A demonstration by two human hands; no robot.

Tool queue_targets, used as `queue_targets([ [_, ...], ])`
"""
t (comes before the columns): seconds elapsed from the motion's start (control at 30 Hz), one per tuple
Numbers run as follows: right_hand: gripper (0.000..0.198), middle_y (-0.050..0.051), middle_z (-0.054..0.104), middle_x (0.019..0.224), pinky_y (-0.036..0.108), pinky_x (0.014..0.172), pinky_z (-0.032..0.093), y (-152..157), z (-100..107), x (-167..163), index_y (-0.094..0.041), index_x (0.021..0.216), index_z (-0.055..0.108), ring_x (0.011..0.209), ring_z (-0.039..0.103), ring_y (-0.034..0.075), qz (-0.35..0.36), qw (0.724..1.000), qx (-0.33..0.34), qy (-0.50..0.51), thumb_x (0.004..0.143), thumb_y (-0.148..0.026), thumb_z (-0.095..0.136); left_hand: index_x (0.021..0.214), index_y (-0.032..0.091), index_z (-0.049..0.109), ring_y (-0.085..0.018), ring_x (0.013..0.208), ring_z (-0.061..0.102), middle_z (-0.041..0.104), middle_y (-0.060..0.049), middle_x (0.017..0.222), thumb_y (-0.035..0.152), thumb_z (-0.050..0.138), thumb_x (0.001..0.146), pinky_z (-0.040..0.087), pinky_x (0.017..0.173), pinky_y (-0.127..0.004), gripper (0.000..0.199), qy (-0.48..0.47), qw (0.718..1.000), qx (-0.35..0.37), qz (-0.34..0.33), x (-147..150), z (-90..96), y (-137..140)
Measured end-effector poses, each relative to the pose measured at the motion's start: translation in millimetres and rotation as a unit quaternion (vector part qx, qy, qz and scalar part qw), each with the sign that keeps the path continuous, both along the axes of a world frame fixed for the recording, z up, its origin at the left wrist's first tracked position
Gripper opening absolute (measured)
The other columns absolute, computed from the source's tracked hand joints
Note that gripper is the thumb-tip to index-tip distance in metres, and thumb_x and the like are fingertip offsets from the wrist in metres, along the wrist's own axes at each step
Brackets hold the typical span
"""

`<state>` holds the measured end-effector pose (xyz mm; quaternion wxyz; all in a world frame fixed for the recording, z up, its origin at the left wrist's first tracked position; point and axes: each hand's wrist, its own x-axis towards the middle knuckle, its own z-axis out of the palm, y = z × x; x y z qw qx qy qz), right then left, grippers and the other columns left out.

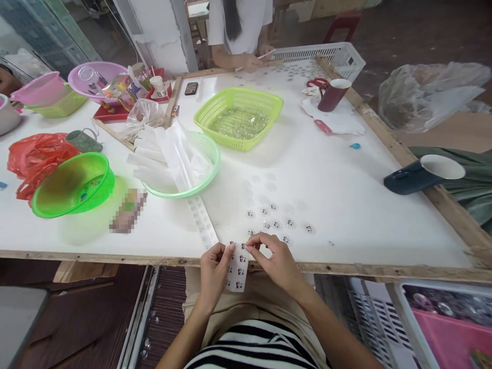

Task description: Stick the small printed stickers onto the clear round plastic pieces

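Observation:
My left hand (213, 270) pinches the left edge of a white sticker strip (237, 269) printed with small dark stickers, held at the table's front edge. My right hand (273, 259) pinches the strip's top right corner with thumb and forefinger. Just beyond my fingers, several small clear round caps (274, 224) with dark stickers lie on the white table (346, 205). A used white strip (203, 221) lies on the table to the left of my hands.
A round green basket (209, 154) holds white paper strips; a square lime basket (239, 118) holds clear caps. A green bowl (73, 184), red bag (36, 156), dark cups (423, 174), and a white crate (334, 54) surround. Another person (240, 31) works at the far edge.

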<state>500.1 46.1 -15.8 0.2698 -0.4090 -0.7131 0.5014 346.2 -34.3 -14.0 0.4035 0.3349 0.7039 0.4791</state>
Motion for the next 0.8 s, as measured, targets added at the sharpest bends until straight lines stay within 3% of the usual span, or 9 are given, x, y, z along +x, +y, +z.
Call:
queue_targets([
  [0.17, 0.015, 0.001, 0.066, 0.098, 0.036, 0.086, 0.043, 2.3, 0.5, -1.4, -0.026, 0.100, 0.063, 0.082, 0.058, 0.017, 0.007, 1.000, -0.012, 0.004, 0.088, -0.034, 0.061, 0.061, 0.018, 0.044, -0.009, 0.054, 0.029, 0.033, 0.006, 0.056, 0.048, 0.060, 0.087, 0.023, 0.050, -0.024, 0.043, 0.020, 1.000, 0.008, -0.008, 0.4, -0.7, -1.0],
  [0.3, 0.010, 0.000, 0.062, 0.085, 0.034, 0.081, 0.041, 2.7, 3.5, -1.0, -0.024, 0.083, 0.062, 0.080, 0.054, 0.017, 0.016, 1.000, -0.007, 0.020, 0.088, -0.032, 0.060, 0.061, 0.018, 0.045, -0.009, 0.055, 0.030, 0.034, 0.005, 0.057, 0.048, 0.059, 0.088, 0.024, 0.050, -0.024, 0.043, 0.034, 0.999, 0.008, -0.014, -0.2, -2.5, -2.0],
  [0.4, 0.013, 0.001, 0.059, 0.080, 0.033, 0.077, 0.041, 3.6, 7.7, 0.9, -0.024, 0.081, 0.060, 0.078, 0.052, 0.017, -0.056, 0.996, -0.005, 0.069, 0.089, -0.033, 0.058, 0.060, 0.019, 0.042, -0.009, 0.054, 0.029, 0.032, 0.006, 0.056, 0.049, 0.059, 0.088, 0.023, 0.050, -0.024, 0.045, 0.038, 0.999, 0.005, -0.009, 0.6, -3.8, -3.0],
  [0.47, 0.011, 0.001, 0.060, 0.085, 0.033, 0.078, 0.041, 4.2, 9.1, 0.0, -0.025, 0.093, 0.061, 0.081, 0.052, 0.017, -0.108, 0.989, -0.011, 0.097, 0.089, -0.035, 0.058, 0.060, 0.019, 0.041, -0.008, 0.054, 0.029, 0.032, 0.006, 0.055, 0.049, 0.059, 0.088, 0.022, 0.049, -0.024, 0.045, 0.034, 0.999, 0.008, -0.013, 3.0, -4.2, -3.0],
  [0.6, 0.034, 0.000, 0.063, 0.095, 0.035, 0.089, 0.039, 0.7, 7.0, -9.8, -0.028, 0.119, 0.051, 0.090, 0.056, 0.016, -0.034, 0.992, -0.055, 0.108, 0.087, -0.029, 0.061, 0.059, 0.019, 0.041, -0.008, 0.054, 0.028, 0.032, 0.006, 0.055, 0.049, 0.059, 0.088, 0.022, 0.050, -0.024, 0.045, 0.030, 0.998, 0.022, -0.042, 9.2, -3.4, -0.6],
  [0.67, 0.034, -0.002, 0.062, 0.089, 0.035, 0.090, 0.039, -3.2, 5.8, -14.8, -0.028, 0.118, 0.049, 0.087, 0.056, 0.015, -0.016, 0.990, -0.075, 0.120, 0.086, -0.026, 0.061, 0.059, 0.018, 0.041, -0.009, 0.055, 0.028, 0.032, 0.006, 0.056, 0.049, 0.058, 0.088, 0.023, 0.051, -0.024, 0.046, 0.041, 0.998, 0.022, -0.050, 10.4, -2.6, 0.0],
  [0.8, 0.031, -0.003, 0.060, 0.085, 0.034, 0.087, 0.040, -1.9, 7.2, -11.6, -0.027, 0.115, 0.048, 0.085, 0.056, 0.015, -0.053, 0.982, -0.080, 0.164, 0.087, -0.029, 0.062, 0.059, 0.018, 0.041, -0.009, 0.056, 0.030, 0.033, 0.005, 0.056, 0.048, 0.058, 0.089, 0.024, 0.052, -0.024, 0.045, 0.061, 0.996, 0.017, -0.064, 7.6, -2.9, -3.2],
])
